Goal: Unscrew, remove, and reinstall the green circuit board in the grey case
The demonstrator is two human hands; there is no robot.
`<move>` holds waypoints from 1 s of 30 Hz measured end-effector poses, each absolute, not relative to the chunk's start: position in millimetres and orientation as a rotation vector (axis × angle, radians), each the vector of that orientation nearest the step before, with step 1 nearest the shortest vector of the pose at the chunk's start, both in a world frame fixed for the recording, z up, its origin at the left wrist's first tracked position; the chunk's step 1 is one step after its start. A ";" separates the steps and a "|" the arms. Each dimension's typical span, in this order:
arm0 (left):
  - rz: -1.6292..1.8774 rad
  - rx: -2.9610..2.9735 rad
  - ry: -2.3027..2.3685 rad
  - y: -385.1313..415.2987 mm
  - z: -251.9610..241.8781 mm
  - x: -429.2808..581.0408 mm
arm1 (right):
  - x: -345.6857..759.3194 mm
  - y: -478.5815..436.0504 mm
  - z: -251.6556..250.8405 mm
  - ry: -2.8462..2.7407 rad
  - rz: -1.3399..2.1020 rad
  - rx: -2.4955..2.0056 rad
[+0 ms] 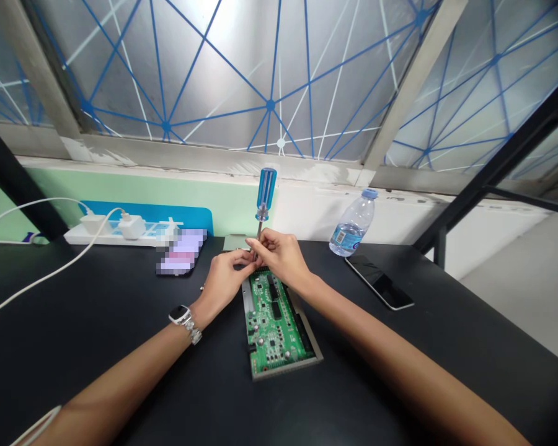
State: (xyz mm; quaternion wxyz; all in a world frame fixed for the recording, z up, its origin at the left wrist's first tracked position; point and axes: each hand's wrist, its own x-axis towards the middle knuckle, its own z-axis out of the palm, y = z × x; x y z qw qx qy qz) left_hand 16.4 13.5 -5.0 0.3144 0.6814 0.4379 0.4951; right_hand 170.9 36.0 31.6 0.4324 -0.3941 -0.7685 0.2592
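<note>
A screwdriver with a clear blue handle stands nearly upright over the far end of a green circuit board. My right hand is closed round its metal shaft, below the handle. Close beside the shaft's lower end, my left hand is closed in a pinch, its fingertips meeting those of the right. What the left fingers hold is too small or hidden to name, and the screwdriver's tip is covered too. The board lies in a grey metal tray on the black table, its far end partly behind my hands.
A clear water bottle leans slightly at the back right, with a dark phone in front of it. A blurred-out phone-like object and a white power strip with plugs and cables are at the back left. A wall and windows rise behind.
</note>
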 end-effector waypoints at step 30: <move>1.177 1.986 1.181 6.0 -4.2 15.1 | 177.8 48.8 70.8 -2.026 1.168 -0.849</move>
